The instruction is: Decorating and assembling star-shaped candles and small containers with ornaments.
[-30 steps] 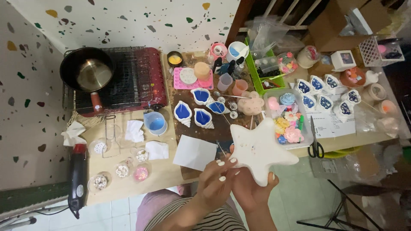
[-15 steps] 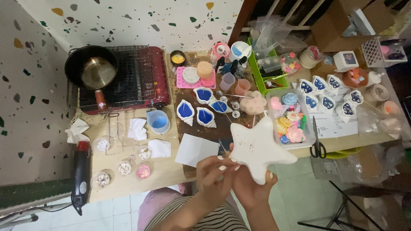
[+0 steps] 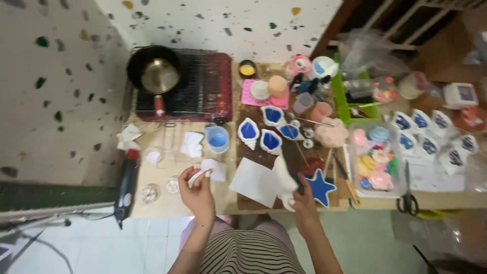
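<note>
My right hand (image 3: pixel 304 198) grips a white star-shaped mould (image 3: pixel 321 187) at the table's front edge. The mould is turned so its blue inside shows, and its white outer side (image 3: pixel 284 183) faces left. My left hand (image 3: pixel 198 192) is out to the left over the wooden table (image 3: pixel 162 200), its fingers pinched on a white tissue (image 3: pixel 212 170). A white sheet of paper (image 3: pixel 253 181) lies between my two hands.
Three white shell moulds with blue filling (image 3: pixel 264 131) sit behind the paper, next to a blue cup (image 3: pixel 217 138). A pan (image 3: pixel 154 75) rests on a red grill stove (image 3: pixel 203 91). A black heat gun (image 3: pixel 127 182), small glass bowls (image 3: pixel 149 193), a tray of coloured flowers (image 3: pixel 375 165) and scissors (image 3: pixel 407 195) also lie around.
The star mould has come down to the table edge and turned, now showing its blue inside. My left hand let go of it and moved left to the tissue. The view shifted left.
</note>
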